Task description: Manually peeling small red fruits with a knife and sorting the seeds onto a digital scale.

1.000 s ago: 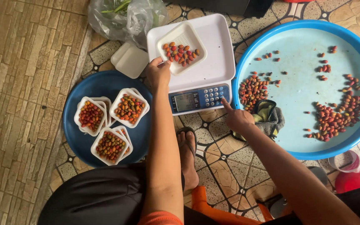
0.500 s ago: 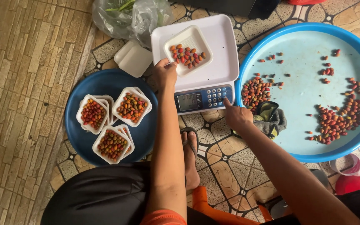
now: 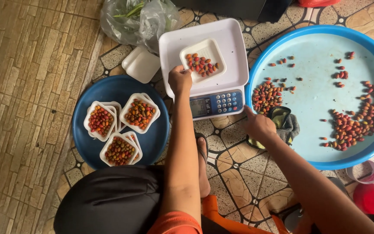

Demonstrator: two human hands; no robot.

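Left hand (image 3: 179, 80) sits at the near-left corner of the white foam tray (image 3: 203, 60) on the scale (image 3: 204, 65); left of it the small blue basin (image 3: 120, 121) with three filled trays blocks low passage, beyond-left a stack of empty trays (image 3: 140, 64) and a plastic bag (image 3: 137, 19). Right hand (image 3: 258, 125) rests on the floor tiles (image 3: 230, 156) just below the scale's keypad (image 3: 224, 102), a dark cloth (image 3: 284, 123) and the big blue basin's rim (image 3: 256, 73) tight on its right. Bare tile between the two forearms, past the sandalled foot (image 3: 202, 160), is the only open lane.

Left hand (image 3: 179, 80) curled, arm extended forward; right hand (image 3: 258, 125) index finger pointing.
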